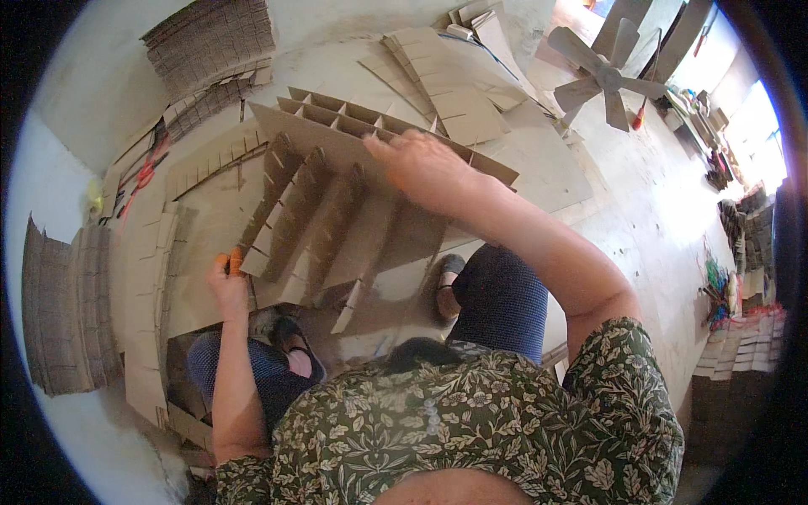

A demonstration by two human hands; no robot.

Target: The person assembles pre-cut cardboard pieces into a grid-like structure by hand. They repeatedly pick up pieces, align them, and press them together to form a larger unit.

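A cardboard divider (337,135) of slotted strips stands partly interlocked in front of me, with a row of square cells along its far side. Several slotted cardboard strips (282,215) stick out of it toward me. My left hand (227,282), with orange coverings on its fingertips, is closed at the near left end of one strip. Over the long far strip is my right hand (425,172), bent at the wrist and blurred. Its fingers touch or hover just above the cardboard edge; which one is hidden by the blur.
Flat slotted cardboard sheets (454,84) lie beyond the divider. Cardboard stacks stand at the far left (210,42) and left (67,303). Red-handled scissors (146,175) lie at the left. A fan (608,77) stands at the far right, and bundled cardboard (741,353) is piled at right.
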